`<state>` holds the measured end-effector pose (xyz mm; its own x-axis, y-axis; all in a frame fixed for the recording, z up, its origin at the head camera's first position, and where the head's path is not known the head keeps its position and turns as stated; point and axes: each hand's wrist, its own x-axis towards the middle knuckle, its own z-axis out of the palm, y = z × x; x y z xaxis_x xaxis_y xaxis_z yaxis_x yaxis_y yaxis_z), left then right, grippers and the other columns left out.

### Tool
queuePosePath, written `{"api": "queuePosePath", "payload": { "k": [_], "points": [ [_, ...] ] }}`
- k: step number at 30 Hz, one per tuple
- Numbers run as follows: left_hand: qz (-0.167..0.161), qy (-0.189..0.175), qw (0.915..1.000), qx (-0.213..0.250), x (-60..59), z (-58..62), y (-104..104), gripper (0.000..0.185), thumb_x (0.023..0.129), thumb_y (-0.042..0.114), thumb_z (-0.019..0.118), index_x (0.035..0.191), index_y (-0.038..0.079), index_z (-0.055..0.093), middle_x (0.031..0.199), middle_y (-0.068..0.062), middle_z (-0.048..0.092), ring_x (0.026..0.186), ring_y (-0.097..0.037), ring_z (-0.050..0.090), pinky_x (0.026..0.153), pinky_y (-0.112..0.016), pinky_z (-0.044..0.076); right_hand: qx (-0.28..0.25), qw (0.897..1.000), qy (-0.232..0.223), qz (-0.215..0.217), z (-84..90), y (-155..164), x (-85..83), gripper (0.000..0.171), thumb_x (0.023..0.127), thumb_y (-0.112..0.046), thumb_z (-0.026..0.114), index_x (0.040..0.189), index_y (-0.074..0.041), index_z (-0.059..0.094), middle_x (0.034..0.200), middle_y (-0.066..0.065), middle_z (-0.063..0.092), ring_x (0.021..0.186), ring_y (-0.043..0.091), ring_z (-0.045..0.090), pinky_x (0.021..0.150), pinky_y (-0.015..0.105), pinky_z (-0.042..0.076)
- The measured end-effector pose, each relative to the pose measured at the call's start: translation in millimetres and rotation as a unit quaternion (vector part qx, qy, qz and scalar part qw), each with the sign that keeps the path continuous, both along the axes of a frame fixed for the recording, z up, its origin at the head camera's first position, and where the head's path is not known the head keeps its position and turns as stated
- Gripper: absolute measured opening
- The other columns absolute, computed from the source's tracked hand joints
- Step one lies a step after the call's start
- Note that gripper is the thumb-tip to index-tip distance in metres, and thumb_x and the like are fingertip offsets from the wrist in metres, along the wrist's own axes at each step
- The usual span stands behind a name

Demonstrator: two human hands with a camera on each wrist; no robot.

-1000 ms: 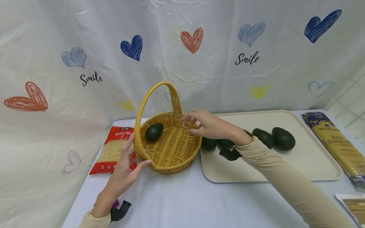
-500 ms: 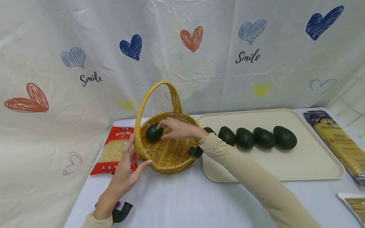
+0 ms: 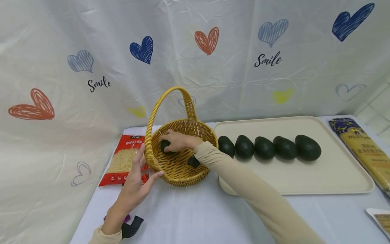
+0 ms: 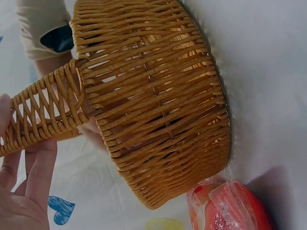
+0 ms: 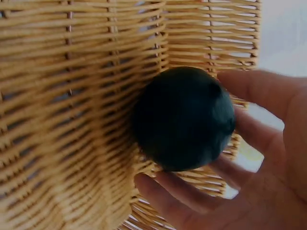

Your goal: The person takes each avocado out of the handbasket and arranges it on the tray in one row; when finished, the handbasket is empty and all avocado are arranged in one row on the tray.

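A yellow wicker basket (image 3: 179,174) with a tall arched handle (image 3: 156,112) stands on the white table. My left hand (image 3: 132,186) holds the handle near its left base; in the left wrist view the fingers (image 4: 41,175) lie on one side of the handle and the thumb on the other. Inside the basket, my right hand (image 3: 179,141) grips a dark green avocado (image 3: 165,145) by the left wall. The right wrist view shows thumb and fingers curled around this avocado (image 5: 184,120). From above, the hand covers much of it.
Right of the basket lies a beige tray (image 3: 304,183) with several avocados (image 3: 265,148) in a row. A red pasta bag (image 3: 122,161) is to the basket's left, a yellow pasta pack (image 3: 362,149) beyond the tray. Behind hangs a heart-printed white curtain (image 3: 231,67).
My right hand has moved left from above the basket's right rim, down onto the avocado, and grips it. The left hand has stayed on the handle.
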<state>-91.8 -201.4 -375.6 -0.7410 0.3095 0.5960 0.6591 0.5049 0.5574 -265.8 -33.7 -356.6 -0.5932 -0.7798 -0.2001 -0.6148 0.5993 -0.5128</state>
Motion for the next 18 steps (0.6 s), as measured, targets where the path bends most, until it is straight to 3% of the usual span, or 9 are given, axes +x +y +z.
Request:
{"api": "queuePosePath", "payload": {
  "k": [4, 8, 10, 16, 18],
  "points": [
    [0.007, -0.001, 1.0, -0.004, 0.4, 0.4, 0.6, 0.119, 0.076, -0.021, 0.08, 0.166, 0.005, 0.008, 0.161, -0.031, 0.031, 0.131, -0.051, 0.052, 0.1, -0.013, 0.048, 0.017, 0.999, 0.014, 0.034, -4.6, 1.2, 1.8, 0.035, 0.106, -0.02, 0.064, 0.138, -0.008, 0.065, 0.136, 0.012, 0.056, 0.121, 0.021, 0.053, 0.104, 0.033, 0.047],
    [0.003, 0.005, 1.0, -0.003, 0.5, 1.3, 1.1, 0.118, 0.076, -0.022, 0.08, 0.166, 0.003, 0.008, 0.162, -0.031, 0.03, 0.131, -0.051, 0.052, 0.099, -0.013, 0.049, 0.036, 0.999, 0.01, 0.034, -3.3, 7.9, 2.5, 0.04, 0.103, -0.02, 0.069, 0.14, -0.008, 0.062, 0.138, 0.011, 0.057, 0.123, 0.021, 0.053, 0.105, 0.034, 0.047],
    [0.002, 0.009, 1.0, -0.003, 0.6, 1.5, 1.2, 0.118, 0.076, -0.022, 0.08, 0.166, 0.003, 0.008, 0.162, -0.03, 0.031, 0.134, -0.043, 0.052, 0.099, -0.013, 0.05, 0.038, 0.999, -0.001, 0.026, -1.3, 12.5, 2.0, 0.047, 0.102, -0.02, 0.071, 0.145, -0.007, 0.058, 0.144, 0.012, 0.055, 0.131, 0.023, 0.052, 0.108, 0.036, 0.047],
    [-0.008, 0.017, 0.9998, 0.005, -0.3, 0.2, 0.4, 0.119, 0.075, -0.024, 0.08, 0.166, 0.002, 0.008, 0.161, -0.031, 0.032, 0.143, -0.003, 0.044, 0.099, -0.014, 0.051, 0.035, 0.999, -0.024, 0.002, 4.1, 26.6, 1.1, 0.062, 0.098, -0.019, 0.077, 0.152, -0.008, 0.05, 0.156, 0.012, 0.049, 0.144, 0.025, 0.046, 0.115, 0.039, 0.044],
    [-0.01, 0.018, 0.9998, 0.007, -0.3, -0.4, 0.4, 0.118, 0.074, -0.024, 0.079, 0.165, 0.002, 0.008, 0.161, -0.031, 0.032, 0.143, 0.0, 0.042, 0.098, -0.014, 0.051, 0.039, 0.999, -0.027, -0.004, 4.9, 31.0, 1.7, 0.063, 0.097, -0.018, 0.078, 0.152, -0.009, 0.049, 0.157, 0.012, 0.049, 0.143, 0.025, 0.047, 0.115, 0.039, 0.044]
  ]
}}
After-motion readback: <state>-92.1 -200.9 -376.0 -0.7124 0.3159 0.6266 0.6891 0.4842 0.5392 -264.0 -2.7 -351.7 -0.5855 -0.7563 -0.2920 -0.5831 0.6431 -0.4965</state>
